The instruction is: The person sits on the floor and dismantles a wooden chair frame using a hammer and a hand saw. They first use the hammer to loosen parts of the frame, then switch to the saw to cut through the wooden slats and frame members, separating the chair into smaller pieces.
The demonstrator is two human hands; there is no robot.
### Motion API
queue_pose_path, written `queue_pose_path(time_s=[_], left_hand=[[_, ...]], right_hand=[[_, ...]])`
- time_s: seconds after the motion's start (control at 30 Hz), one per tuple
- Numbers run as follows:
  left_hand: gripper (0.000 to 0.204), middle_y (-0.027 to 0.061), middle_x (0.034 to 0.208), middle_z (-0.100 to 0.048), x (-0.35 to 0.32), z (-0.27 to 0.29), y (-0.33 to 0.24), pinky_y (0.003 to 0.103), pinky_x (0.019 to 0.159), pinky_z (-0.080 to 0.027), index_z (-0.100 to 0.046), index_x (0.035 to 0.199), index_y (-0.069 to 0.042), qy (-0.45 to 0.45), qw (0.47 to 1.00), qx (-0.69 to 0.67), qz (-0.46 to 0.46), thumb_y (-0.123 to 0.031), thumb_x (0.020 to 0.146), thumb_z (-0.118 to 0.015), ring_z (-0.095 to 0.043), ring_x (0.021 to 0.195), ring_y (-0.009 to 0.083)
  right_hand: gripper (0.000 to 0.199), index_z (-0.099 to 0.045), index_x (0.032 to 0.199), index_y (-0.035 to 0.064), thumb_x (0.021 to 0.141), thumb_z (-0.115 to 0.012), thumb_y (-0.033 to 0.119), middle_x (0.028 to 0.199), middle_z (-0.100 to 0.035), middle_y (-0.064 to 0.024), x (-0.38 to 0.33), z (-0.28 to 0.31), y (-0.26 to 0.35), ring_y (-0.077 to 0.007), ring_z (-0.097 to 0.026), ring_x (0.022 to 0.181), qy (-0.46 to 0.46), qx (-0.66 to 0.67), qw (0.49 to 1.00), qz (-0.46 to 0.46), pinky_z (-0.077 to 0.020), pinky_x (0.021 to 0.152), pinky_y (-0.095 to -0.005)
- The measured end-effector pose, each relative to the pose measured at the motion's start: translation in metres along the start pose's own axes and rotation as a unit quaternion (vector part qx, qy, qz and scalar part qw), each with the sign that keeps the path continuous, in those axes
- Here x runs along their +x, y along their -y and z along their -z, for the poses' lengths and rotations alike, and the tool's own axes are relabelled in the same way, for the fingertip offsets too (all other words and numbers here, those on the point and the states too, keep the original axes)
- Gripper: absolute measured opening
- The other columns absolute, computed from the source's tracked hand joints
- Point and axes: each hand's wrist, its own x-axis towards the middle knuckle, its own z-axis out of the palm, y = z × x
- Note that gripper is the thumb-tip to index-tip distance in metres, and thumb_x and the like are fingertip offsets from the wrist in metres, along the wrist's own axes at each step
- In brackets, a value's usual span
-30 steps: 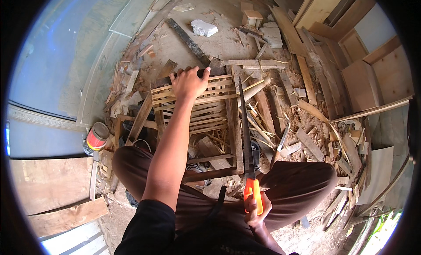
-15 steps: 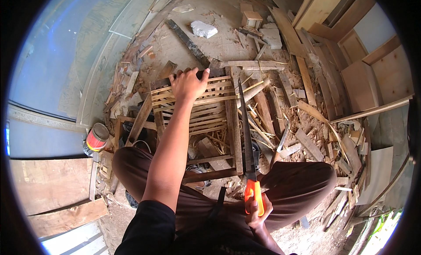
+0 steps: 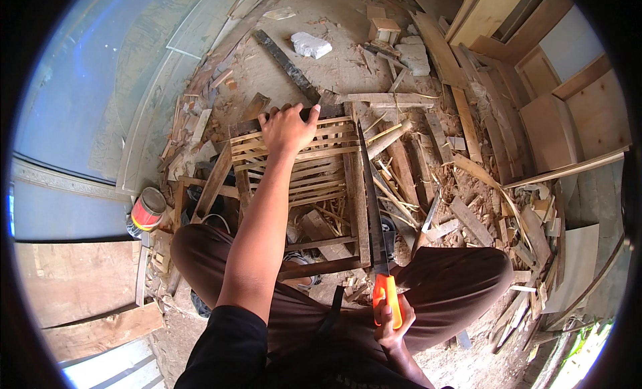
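Note:
A small slatted wooden frame (image 3: 356,188), perhaps a stool or rack, stands between my knees. My left hand (image 3: 289,127) grips its far end, fingers curled over the top rail beside the thin slats. A handsaw (image 3: 376,215) with an orange handle is in my right hand (image 3: 393,322), close to my lap. Its long dark blade points away from me along the frame's right side. The tip lies by the frame's far right corner; whether the teeth touch wood, I cannot tell.
Offcuts, sticks and shavings (image 3: 408,188) litter the ground to the right. A dark plank (image 3: 287,65) and a white block (image 3: 311,45) lie beyond the frame. At the left are a red can (image 3: 148,210) and glass sheets (image 3: 100,88). Wooden panels (image 3: 562,115) lean at the right.
The saw's blade has swung slightly left, its tip now nearer the frame's right side. My left hand and the frame have stayed put.

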Motion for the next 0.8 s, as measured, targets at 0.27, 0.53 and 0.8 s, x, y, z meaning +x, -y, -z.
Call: queue_pose_path(time_s=[0.27,0.53,0.8], left_hand=[[0.068,0.0113,0.125,-0.075,-0.001,0.001,0.0,0.057,0.123,-0.024,-0.072,0.135,-0.02,-0.003,1.0,-0.006,0.0,-0.071,0.101,-0.044,-0.065,0.125,0.0293],[0.065,0.0071,0.115,-0.078,0.006,-0.001,0.005,0.054,0.116,-0.032,-0.074,0.13,-0.023,-0.005,1.0,-0.02,-0.008,-0.071,0.101,-0.041,-0.066,0.119,0.0281],[0.067,0.0134,0.119,-0.077,-0.002,0.001,-0.009,0.054,0.12,-0.026,-0.071,0.137,-0.02,-0.002,1.0,-0.001,-0.012,-0.07,0.101,-0.045,-0.069,0.12,0.0304]], right_hand=[[0.05,-0.049,0.077,0.0028,0.106,-0.057,0.043,0.053,-0.048,0.0007,-0.005,0.002,-0.006,-0.007,-0.045,0.046,0.002,0.004,1.0,-0.001,-0.0314,0.044,-0.0241],[0.047,-0.047,0.074,0.0028,0.104,-0.058,0.037,0.055,-0.047,0.001,0.0,-0.003,-0.001,-0.0075,-0.045,0.047,0.007,-0.034,0.999,0.0,-0.0298,0.045,-0.0267],[0.04,-0.052,0.077,0.0013,0.1,-0.063,0.033,0.06,-0.048,-0.0061,0.008,0.001,0.011,-0.0135,-0.046,0.053,0.004,-0.032,0.998,-0.059,-0.0355,0.049,-0.0326]])
